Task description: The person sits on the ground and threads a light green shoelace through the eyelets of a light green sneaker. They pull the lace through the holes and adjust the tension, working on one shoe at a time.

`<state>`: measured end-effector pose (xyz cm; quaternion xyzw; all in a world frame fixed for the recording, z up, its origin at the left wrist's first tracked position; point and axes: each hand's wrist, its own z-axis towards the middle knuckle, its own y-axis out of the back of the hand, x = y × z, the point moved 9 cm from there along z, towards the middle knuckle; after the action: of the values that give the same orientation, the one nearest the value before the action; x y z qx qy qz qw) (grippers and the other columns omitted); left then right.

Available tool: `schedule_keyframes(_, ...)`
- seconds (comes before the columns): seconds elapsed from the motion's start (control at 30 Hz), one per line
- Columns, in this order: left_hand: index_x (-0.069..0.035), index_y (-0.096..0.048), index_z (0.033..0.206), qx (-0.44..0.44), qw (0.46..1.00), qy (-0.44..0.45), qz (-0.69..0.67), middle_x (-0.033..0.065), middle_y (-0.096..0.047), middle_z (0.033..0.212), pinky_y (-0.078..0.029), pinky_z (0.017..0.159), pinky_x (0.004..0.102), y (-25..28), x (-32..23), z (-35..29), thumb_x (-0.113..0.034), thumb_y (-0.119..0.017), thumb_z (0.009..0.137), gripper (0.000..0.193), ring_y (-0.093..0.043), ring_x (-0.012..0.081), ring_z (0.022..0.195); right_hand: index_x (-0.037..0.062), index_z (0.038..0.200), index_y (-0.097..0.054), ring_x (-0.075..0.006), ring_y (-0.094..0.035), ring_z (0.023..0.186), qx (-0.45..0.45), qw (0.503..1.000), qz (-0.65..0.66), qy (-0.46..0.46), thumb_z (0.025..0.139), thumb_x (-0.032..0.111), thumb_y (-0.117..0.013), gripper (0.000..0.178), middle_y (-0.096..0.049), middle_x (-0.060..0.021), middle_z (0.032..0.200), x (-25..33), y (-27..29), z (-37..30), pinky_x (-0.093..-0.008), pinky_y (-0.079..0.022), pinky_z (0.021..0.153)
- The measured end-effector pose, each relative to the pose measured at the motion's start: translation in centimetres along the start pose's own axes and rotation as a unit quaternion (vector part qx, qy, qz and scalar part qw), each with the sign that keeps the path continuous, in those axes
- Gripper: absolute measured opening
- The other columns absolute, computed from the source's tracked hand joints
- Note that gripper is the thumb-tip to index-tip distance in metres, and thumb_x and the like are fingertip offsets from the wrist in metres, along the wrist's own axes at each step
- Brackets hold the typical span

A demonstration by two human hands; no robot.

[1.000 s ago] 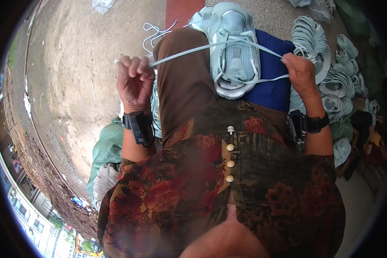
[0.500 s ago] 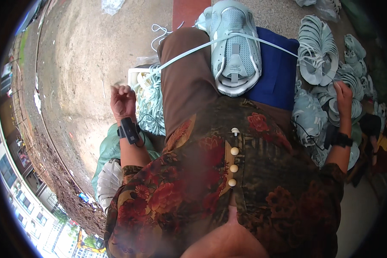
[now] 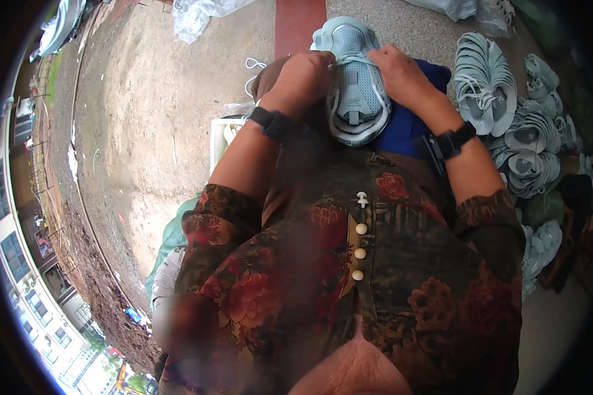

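A pale blue-grey sneaker upper (image 3: 357, 99) lies on my lap, its opening toward my body. A pale shoelace (image 3: 350, 60) crosses it. My left hand (image 3: 304, 78) is closed at the left edge of the lacing, and my right hand (image 3: 400, 74) is closed at its right edge. Both seem to grip the lace, though the fingertips are partly hidden by the hands. Under the upper and to its right, a dark blue cloth (image 3: 402, 133) covers my thigh.
Stacks of similar uppers (image 3: 484, 82) and more piled uppers (image 3: 532, 141) sit to my right. On my left stand a white container (image 3: 219, 141) and a green bag (image 3: 171, 240). Clear plastic (image 3: 207, 14) lies on the ground ahead.
Both hands came inward from far apart on either side to the sneaker upper. The lace, stretched out sideways before, is now drawn in between them.
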<state>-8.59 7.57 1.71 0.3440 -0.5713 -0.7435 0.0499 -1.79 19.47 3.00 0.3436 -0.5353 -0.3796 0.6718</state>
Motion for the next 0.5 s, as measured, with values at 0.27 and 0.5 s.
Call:
schedule_keyframes(0.27,-0.002,-0.062,0.083,-0.034,0.995,-0.061,0.071,0.0147,-0.062,0.075,-0.05,0.059,0.0361,1.6,-0.7,1.3,-0.007,-0.059,0.074,0.011,-0.061,0.0302,0.066,0.0067,0.08,-0.058,-0.0355,-0.059,0.067,-0.003,0.984,-0.133,0.118,0.08,0.011,-0.051,0.008,-0.058,-0.017,0.069,1.2,0.9,3.4,-0.0435,-0.047,0.059)
schedule_keyframes(0.5,0.0,-0.063,0.095,0.093,0.922,0.139,-0.35,0.0118,-0.065,0.082,-0.049,0.058,0.0272,-1.0,0.8,0.9,-0.018,-0.063,0.079,0.025,-0.062,0.0255,0.064,0.0076,0.082,-0.059,-0.0347,-0.059,0.067,0.003,0.99,-0.112,0.088,0.082,0.013,-0.052,0.008,-0.059,-0.0167,0.069,0.5,0.6,3.0,-0.0428,-0.047,0.059)
